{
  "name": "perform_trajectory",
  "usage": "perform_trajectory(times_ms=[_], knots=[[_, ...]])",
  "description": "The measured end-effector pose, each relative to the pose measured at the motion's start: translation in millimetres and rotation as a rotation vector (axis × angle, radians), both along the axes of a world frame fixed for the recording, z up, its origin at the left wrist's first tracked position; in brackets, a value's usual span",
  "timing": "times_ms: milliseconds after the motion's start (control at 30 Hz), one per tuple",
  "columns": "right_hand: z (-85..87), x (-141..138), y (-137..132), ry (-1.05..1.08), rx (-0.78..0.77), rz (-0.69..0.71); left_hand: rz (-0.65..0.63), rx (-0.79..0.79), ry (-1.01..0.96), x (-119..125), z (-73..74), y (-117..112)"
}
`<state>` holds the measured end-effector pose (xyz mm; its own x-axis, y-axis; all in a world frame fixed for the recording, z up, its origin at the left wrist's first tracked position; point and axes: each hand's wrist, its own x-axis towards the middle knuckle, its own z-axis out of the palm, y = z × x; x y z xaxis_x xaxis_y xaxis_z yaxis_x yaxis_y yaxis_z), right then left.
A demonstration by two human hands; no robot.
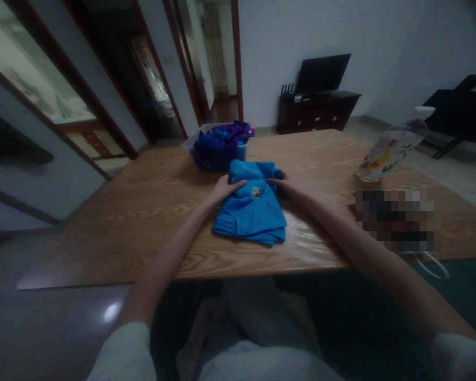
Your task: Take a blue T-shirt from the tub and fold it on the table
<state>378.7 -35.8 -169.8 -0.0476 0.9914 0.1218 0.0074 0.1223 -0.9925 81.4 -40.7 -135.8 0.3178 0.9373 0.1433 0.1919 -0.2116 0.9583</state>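
A bright blue shirt (254,211) with a small badge lies folded on the wooden table (143,211), its far part bunched up. My left hand (226,188) grips the shirt's left side, fingers curled over the cloth. On the shirt's right side, my right hand (282,183) pinches the fabric. Just behind the shirt stands a clear plastic tub (218,148) heaped with purple and dark blue clothes.
A clear plastic bottle (392,145) with a colourful label stands at the table's right. A blurred dark object (396,219) lies near the right front edge. Beyond the table are a dark TV cabinet (317,111), doorways at left, and a dark chair (460,106) at right.
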Motion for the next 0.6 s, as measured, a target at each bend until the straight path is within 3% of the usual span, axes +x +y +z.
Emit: perform_trajectory(times_ms=[133, 233, 400, 500, 600], knots=[[-2.0, -6.3, 14.2, -0.255, 0.035, -0.087, 0.180, 0.089, 0.131, -8.7, -24.8, 18.6], [1.5, -17.8, 21.0, -0.319, -0.006, -0.148, 0.225, 0.075, 0.121, -5.4, -30.3, 33.4], [-4.5, -28.9, 28.1, -0.170, 0.053, -0.133, 0.176, -0.123, -0.060, 9.3, -23.7, 43.9], [-7.6, -28.3, 23.0, -0.073, 0.094, -0.112, 0.143, -0.055, -0.099, 9.1, -26.6, 43.7], [0.3, -23.4, 11.1, 0.099, 0.046, -0.023, 0.102, 0.034, -0.151, 1.6, -32.0, 42.5]])
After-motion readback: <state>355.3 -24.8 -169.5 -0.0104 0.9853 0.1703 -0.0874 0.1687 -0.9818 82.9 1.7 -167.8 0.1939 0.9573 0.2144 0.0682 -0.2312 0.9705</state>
